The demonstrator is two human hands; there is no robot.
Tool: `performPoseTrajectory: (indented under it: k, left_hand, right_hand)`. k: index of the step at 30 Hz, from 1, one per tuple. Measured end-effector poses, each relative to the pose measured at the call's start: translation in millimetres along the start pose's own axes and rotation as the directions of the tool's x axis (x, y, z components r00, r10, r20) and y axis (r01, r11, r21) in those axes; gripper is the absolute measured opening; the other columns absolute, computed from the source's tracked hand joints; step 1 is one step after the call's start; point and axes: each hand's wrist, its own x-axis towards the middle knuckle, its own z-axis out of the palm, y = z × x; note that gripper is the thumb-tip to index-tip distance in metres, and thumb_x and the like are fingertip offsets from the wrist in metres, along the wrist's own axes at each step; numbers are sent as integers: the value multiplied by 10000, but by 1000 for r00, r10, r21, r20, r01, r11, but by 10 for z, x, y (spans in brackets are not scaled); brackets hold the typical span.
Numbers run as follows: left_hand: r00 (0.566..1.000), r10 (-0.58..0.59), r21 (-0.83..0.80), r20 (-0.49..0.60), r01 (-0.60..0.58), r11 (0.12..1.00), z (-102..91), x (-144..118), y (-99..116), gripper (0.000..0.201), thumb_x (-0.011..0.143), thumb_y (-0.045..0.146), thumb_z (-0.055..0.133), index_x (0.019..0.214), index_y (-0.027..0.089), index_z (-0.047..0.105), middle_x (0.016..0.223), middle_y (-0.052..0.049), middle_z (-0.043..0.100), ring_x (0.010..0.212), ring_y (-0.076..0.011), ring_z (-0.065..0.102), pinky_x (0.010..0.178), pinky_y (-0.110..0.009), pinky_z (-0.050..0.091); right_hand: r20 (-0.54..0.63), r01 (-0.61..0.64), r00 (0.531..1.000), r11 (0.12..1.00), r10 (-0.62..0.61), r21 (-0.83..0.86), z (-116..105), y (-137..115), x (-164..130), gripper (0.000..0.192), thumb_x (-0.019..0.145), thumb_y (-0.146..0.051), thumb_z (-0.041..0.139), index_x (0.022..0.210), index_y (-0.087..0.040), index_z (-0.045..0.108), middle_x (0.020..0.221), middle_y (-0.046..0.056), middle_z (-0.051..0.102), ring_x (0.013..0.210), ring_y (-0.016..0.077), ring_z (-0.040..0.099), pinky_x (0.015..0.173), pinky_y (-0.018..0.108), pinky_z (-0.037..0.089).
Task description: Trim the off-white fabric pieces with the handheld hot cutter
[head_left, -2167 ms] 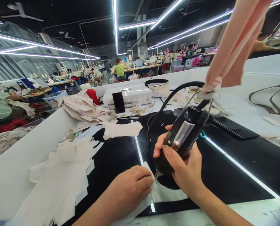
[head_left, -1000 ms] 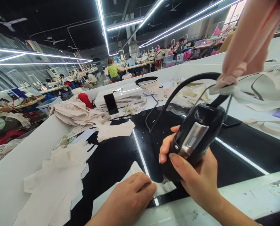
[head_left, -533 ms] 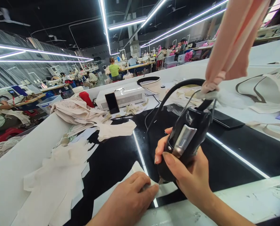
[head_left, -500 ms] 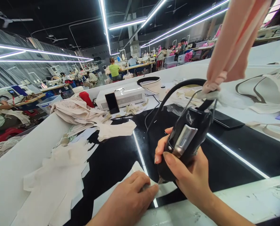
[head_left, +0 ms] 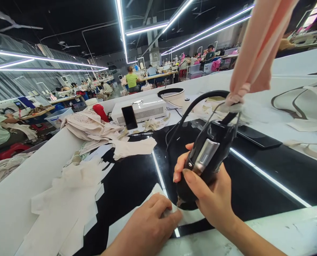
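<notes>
My right hand (head_left: 210,192) is wrapped round a black corded hand tool (head_left: 206,156) with a silver plate on its side; its exact kind I cannot make out. The thumb lies along the tool's front, and its lower end is down at a pale fabric piece (head_left: 192,216). To its left, my left hand (head_left: 150,220) presses on the same fabric with bent fingers, thumb and forefinger closed on a whitish bit. Much of the fabric is hidden under that hand. A knotted pink cloth strip (head_left: 257,57) runs up from the tool's top, beside its thick black cable (head_left: 198,101).
Pale cut pieces (head_left: 65,199) lie stacked at left on the black glossy tabletop (head_left: 129,177). Behind are heaped fabric (head_left: 86,124), a phone (head_left: 129,118) leaning on a white vented box (head_left: 148,106), and a dark flat slab (head_left: 258,137) at right. Co-workers sit at sewing tables beyond.
The tool and my right hand have shifted slightly left and down along the fabric, and the tool's lower end sits a little lower. My left hand stays pressed on the fabric. The view has turned slightly.
</notes>
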Motion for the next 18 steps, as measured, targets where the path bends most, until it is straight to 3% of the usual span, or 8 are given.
performPoseTrajectory:
  k: [10,14,18]
  left_hand:
    - [999,8,16,-53,-7,1000,73,3,-29,238,1100,94,583,1251,214,724,1016,-45,669,870,-184,660,704,-239,544]
    - [990,51,102,-135,-37,994,244,-24,-95,61,1089,227,735,1147,245,727,977,-13,683,811,-166,660,612,-241,494]
    - [995,65,142,-73,-54,988,388,-40,-235,222,1090,425,813,1208,263,718,998,1,746,818,-152,710,604,-236,512]
  right_hand:
    - [-12,-36,999,997,36,-70,47,63,1,213,926,-283,839,1036,-293,656,771,-34,737,568,151,668,524,245,595]
    - [-58,-114,993,983,106,-146,-134,179,-5,383,896,-427,908,1182,-315,680,829,-7,777,606,202,733,570,296,661]
    - [-76,-149,988,954,134,-261,-331,297,12,507,850,-561,917,1235,-312,700,863,16,802,630,236,749,606,324,682]
